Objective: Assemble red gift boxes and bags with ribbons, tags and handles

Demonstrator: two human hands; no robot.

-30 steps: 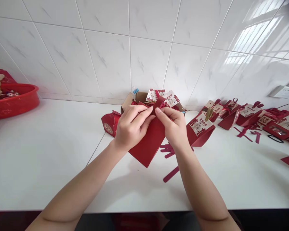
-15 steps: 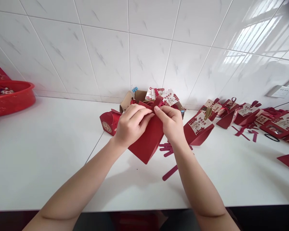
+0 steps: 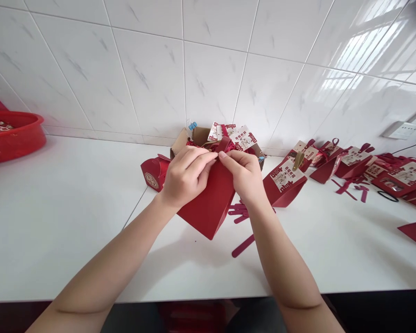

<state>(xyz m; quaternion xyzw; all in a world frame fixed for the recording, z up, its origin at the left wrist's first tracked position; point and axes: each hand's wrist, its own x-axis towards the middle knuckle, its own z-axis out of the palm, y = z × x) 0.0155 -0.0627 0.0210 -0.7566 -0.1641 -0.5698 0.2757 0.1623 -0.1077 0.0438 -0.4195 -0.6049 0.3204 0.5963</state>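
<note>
Nearest the person, one loose dark-red strap (image 3: 243, 246) lies on the white worktop (image 3: 72, 208), with a small heap of similar straps (image 3: 241, 211) just beyond it, partly behind the right forearm. Above the worktop, in front of the chest, the red paper box (image 3: 211, 201) is held tilted between both hands, plain side towards the wearer, its lowest corner pointing down. The left hand (image 3: 185, 175) has its fingers bunched together, tips pinching the box's narrow top; the right hand (image 3: 246, 173) pinches beside them, thumb pressed on the near side at the foot of a strap loop (image 3: 223, 144). The box looks light, its folded card stiff but easy to crease or dent, with smooth faces that may slide a little; the layered top edge seems the best hold, the broad sides calling for a soft touch. To its left sits a small red box with a gold emblem (image 3: 154, 173); to the right, a tagged red box (image 3: 286, 182) leans back. Behind the hands stands an open cardboard carton (image 3: 204, 134), before the tiled wall (image 3: 152, 69).
</note>
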